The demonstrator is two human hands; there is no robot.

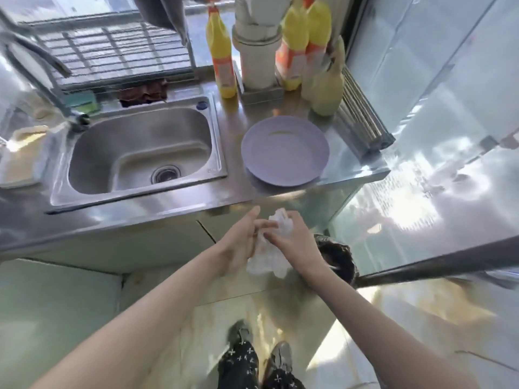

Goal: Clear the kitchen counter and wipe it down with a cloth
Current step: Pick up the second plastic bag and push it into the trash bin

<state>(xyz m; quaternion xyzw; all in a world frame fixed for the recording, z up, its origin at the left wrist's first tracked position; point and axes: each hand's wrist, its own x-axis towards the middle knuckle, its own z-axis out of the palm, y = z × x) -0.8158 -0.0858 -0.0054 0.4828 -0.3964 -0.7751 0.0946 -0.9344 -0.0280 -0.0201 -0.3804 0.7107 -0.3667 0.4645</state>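
Both hands below counter edge: right hand (292,240) fingers clutch white cloth (266,259); left hand (238,245) fingers spread.

My plate (285,153) is lilac, the bottles (295,40) yellow with orange labels — the sink (84,189) plain steel grey. My trousers (238,366) are black with small white crosses — the cloth (269,256) white.

Both hands (269,240) around crumpled white cloth (268,256)
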